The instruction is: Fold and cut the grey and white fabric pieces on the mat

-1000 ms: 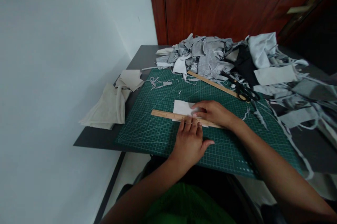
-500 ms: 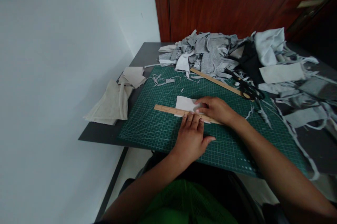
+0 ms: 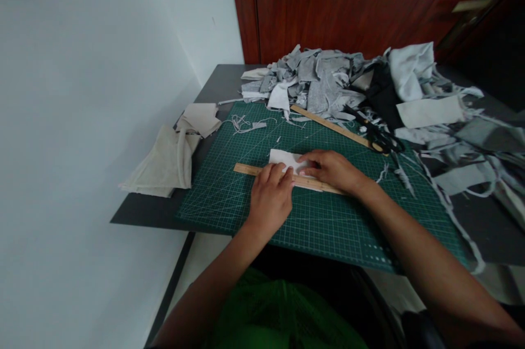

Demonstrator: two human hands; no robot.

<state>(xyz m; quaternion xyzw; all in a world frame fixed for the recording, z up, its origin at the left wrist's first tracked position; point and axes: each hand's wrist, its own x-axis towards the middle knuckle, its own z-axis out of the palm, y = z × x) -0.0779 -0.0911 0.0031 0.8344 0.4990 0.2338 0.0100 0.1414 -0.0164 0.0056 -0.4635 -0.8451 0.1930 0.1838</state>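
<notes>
A white piece of fabric [image 3: 279, 156] lies on a green cutting mat [image 3: 229, 201], with a wooden ruler [image 3: 245, 169] across its near part. My left hand [image 3: 271, 196] is closed over the ruler, bent fingertips and thumb at its far edge, touching the fabric. To its right, my right hand [image 3: 334, 169] holds the fabric between curved thumb and forefinger. Its other fingers are mostly hidden, and its palm side covers the right part of the ruler.
A heap of grey and white fabric scraps [image 3: 324, 78] fills the back of the table. Black scissors [image 3: 381, 138] and a second wooden ruler [image 3: 332, 126] lie before it. Folded beige fabric [image 3: 164, 166] sits at the left edge by the wall. Loose threads [image 3: 241, 124] lie on the mat.
My left hand has shifted left along the ruler, its flat, spread fingers now bent and drawn together. The right hand stays at the fabric. The whole view has shifted slightly.
</notes>
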